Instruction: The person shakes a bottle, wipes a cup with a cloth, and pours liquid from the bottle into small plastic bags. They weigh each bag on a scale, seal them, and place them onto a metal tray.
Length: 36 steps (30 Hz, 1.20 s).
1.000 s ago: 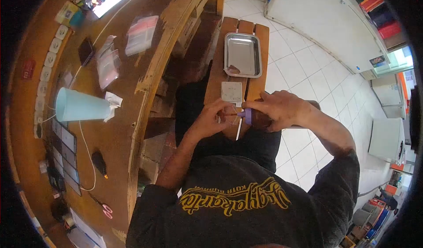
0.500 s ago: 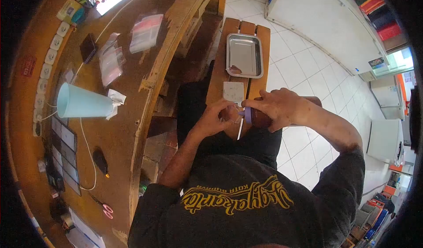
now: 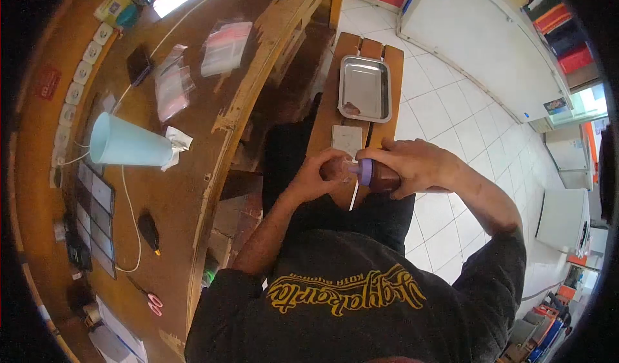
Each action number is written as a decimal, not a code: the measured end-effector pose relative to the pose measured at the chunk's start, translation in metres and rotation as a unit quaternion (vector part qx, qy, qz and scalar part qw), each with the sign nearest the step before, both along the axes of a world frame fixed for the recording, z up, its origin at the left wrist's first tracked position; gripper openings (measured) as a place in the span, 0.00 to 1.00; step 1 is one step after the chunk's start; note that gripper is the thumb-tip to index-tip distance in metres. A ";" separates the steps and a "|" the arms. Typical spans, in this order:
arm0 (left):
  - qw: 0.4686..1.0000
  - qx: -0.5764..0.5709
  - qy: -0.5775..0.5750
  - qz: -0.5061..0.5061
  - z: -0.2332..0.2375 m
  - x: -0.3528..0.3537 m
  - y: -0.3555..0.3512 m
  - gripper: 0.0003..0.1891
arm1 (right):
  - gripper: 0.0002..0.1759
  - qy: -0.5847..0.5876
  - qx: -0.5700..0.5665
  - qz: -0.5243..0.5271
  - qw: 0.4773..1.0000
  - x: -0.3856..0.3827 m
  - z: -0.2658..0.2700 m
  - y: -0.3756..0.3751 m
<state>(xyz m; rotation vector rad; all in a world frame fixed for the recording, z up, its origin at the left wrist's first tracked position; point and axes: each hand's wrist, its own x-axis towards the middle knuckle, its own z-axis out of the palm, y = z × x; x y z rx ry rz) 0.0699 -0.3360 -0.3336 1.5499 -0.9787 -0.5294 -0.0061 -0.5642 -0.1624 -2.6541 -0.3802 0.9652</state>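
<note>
"Two things held, near side of metal tray?"

"Bottle clasped in right hand, clear bag in left hand, fingers curled round both. Bottle judged squeezable, best gripped mid-body; bag judged limp, slippery, best rim-pinched."

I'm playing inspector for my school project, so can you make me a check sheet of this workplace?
Surface: slatted wooden bench; worn wooden table alongside.
Job's things: bottle with purple cap, its nozzle pointing at clear plastic; metal tray holding a small reddish-brown piece.
Clutter: plastic bags, pale blue cup and pink-handled scissors, all on the table.
Left hand: pinching the clear plastic.
Right hand: gripping the bottle.
Cables: white cable across the table.
Surroundings: pale tiled floor.
</note>
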 end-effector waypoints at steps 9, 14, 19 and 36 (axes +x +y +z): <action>0.899 -0.199 0.387 -0.046 0.004 0.007 -0.004 0.16 | 0.55 -0.287 0.252 -0.172 0.908 -0.032 -0.130 -0.038; 0.956 -0.143 0.223 0.129 0.025 0.023 -0.010 0.13 | 0.55 -0.414 0.265 -0.391 0.778 -0.029 -0.211 -0.047; 0.958 -0.125 0.214 0.144 0.034 0.039 -0.012 0.18 | 0.55 -0.521 0.220 -0.503 0.654 -0.023 -0.258 -0.054; 0.997 0.049 0.062 0.006 0.068 0.027 0.004 0.13 | 0.14 -0.371 0.373 -0.269 0.807 -0.005 -0.067 0.021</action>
